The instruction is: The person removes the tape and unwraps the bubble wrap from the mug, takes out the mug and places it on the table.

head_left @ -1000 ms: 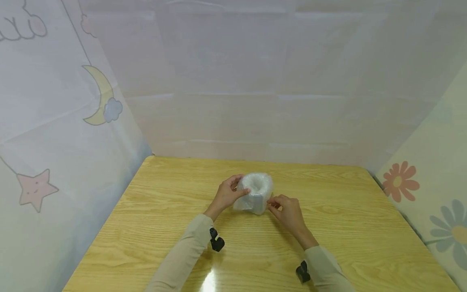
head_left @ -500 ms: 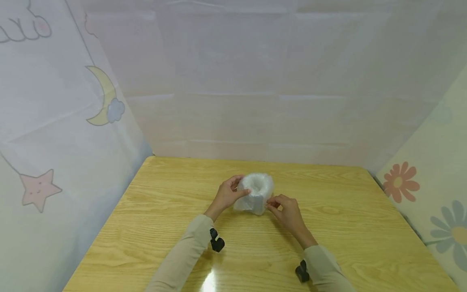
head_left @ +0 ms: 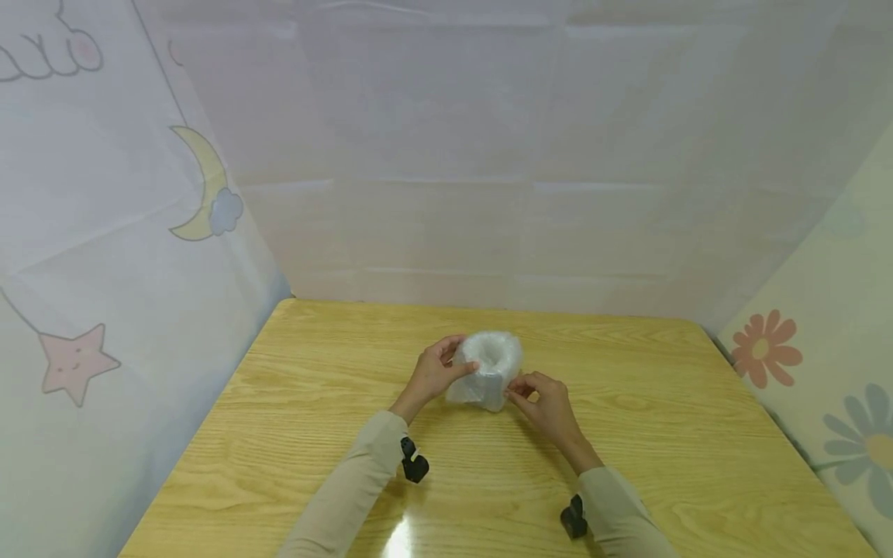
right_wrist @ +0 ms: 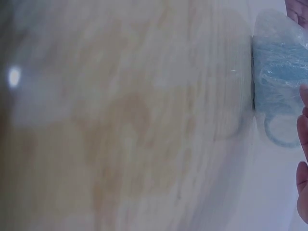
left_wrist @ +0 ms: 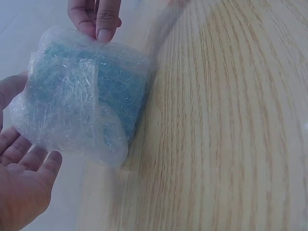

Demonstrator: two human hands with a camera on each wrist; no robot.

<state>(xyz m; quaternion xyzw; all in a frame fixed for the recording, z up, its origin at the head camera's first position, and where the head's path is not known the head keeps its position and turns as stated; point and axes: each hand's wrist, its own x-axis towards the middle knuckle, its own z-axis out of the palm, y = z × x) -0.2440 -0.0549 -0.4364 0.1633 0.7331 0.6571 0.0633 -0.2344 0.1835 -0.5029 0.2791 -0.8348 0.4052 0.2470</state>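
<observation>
A light-blue mug [right_wrist: 279, 62] wrapped in clear bubble wrap [head_left: 481, 387] stands on the wooden table, its open top facing up. A handle-like loop shows through the wrap in the right wrist view. My left hand [head_left: 434, 373] grips the bundle from the left, thumb over the near top edge and fingers around the far side. In the left wrist view, a fold of the wrap runs down the mug's side. At the right side, my right hand [head_left: 551, 403] pinches the wrap between thumb and fingertips, seen at the bundle's upper edge in the left wrist view.
The wooden table [head_left: 335, 465] spreads around the bundle, with a light reflection near its front. Pale printed sheets [head_left: 446, 155] hang behind it and along both sides. Black wrist camera mounts [head_left: 415, 461] sit at both sleeves.
My right hand has shifted slightly left along the wrapped side. My left hand and the mug have hardly moved. The head view has turned slightly.
</observation>
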